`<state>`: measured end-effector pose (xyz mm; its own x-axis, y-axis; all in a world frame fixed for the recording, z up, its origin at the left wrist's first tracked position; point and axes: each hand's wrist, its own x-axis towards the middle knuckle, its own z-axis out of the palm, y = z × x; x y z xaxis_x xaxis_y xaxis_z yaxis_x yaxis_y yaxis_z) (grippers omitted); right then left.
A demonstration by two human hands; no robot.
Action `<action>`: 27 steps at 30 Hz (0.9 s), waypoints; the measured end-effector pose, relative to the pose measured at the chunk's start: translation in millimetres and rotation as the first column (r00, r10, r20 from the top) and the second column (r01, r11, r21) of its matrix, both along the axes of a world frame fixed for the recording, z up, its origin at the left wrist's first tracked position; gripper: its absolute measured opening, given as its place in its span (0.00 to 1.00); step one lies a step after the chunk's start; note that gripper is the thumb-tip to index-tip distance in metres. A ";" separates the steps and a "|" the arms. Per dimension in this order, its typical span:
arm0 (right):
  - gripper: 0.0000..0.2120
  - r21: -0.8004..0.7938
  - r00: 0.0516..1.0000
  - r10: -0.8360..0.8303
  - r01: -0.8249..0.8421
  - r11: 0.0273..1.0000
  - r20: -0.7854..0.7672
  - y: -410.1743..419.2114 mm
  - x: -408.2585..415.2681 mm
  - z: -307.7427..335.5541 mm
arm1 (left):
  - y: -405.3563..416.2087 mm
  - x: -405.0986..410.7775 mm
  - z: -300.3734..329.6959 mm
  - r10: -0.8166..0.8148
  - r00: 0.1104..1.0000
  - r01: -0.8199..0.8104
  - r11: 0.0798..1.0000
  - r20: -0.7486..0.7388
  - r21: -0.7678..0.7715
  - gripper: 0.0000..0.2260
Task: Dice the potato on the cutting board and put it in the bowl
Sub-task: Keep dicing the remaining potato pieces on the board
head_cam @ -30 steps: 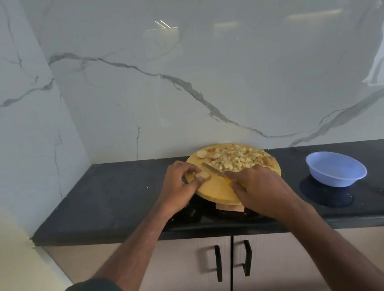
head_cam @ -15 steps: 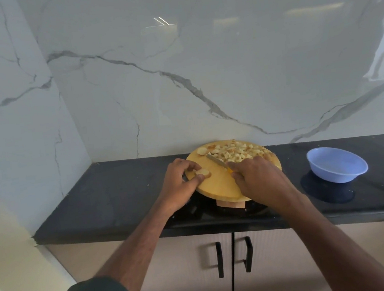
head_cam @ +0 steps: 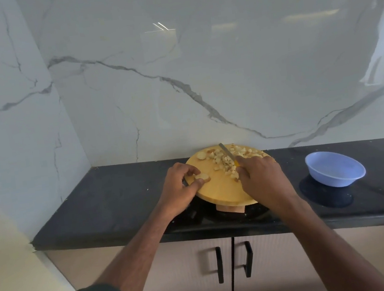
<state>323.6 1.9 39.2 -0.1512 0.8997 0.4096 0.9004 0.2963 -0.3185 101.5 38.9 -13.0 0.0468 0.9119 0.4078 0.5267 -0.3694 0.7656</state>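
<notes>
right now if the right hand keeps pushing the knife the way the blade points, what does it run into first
The right hand holds the knife with its blade over the diced potato, pointing up and away toward the wall. Going straight on, it would likely pass the cutting board edge and meet the marble wall, though depth is unclear.

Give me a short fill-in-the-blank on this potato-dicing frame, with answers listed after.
1. The right hand grips a ____.
2. The left hand pinches a potato ____ on the cutting board.
3. The diced pieces lie on the ____.
4. The blue bowl holds ____ potato.

Answers: knife; slice; cutting board; no
</notes>
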 end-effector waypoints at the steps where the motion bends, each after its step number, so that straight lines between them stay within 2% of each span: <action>1: 0.19 0.018 0.999 0.007 -0.007 1.000 -0.033 -1.7 -0.8 -1.0 | 0.3 -0.1 -0.5 0.001 1.000 -0.001 1.000 -0.002 0.000 0.09; 8: 0.20 0.036 0.997 0.016 -0.013 0.999 -0.078 -2.6 -0.4 -7.5 | 0.4 0.2 -1.1 -0.004 1.000 0.004 1.000 -0.010 -0.012 0.10; 16: 0.20 0.025 0.978 0.021 -0.016 1.000 -0.206 -10.3 0.4 -8.2 | -0.2 -0.2 -1.6 -0.039 0.999 0.039 0.999 -0.003 -0.020 0.10; 24: 0.24 -0.033 0.983 0.020 -0.026 0.999 -0.185 -12.1 -0.8 -7.4 | 2.6 -0.2 -4.7 -0.006 0.998 0.006 1.000 -0.067 -0.003 0.12; 27: 0.22 -0.014 0.982 0.050 -0.053 0.998 -0.180 -21.4 -4.2 -7.7 | 4.2 -0.7 -3.9 0.008 0.998 -0.008 1.000 -0.070 -0.001 0.10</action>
<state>319.5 -19.4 31.5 -0.1231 0.9003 0.4175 0.8119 0.3333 -0.4794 100.7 43.1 -16.9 0.0675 0.9129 0.4025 0.5819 -0.3638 0.7274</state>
